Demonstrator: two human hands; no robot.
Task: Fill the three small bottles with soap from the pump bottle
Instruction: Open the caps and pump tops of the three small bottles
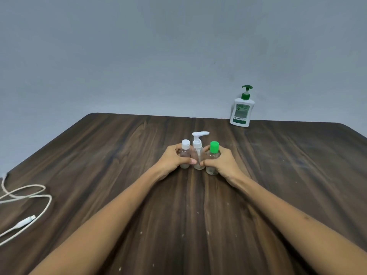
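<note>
Three small clear bottles stand upright side by side at the middle of the dark wooden table (278, 175). The left one has a white cap (185, 144), the middle one a white pump head (198, 143), the right one a green cap (214, 147). My left hand (174, 159) wraps the white-capped bottle from the left. Around the green-capped bottle from the right curls my right hand (224, 161). The two thumbs meet in front of the middle bottle. A white pump bottle with a green pump (241, 108) stands at the far right edge, by the wall.
A white cable with a plug (25, 203) lies looped at the table's left edge. A grey wall rises behind the table's far edge. Small pale specks dot the wood near me.
</note>
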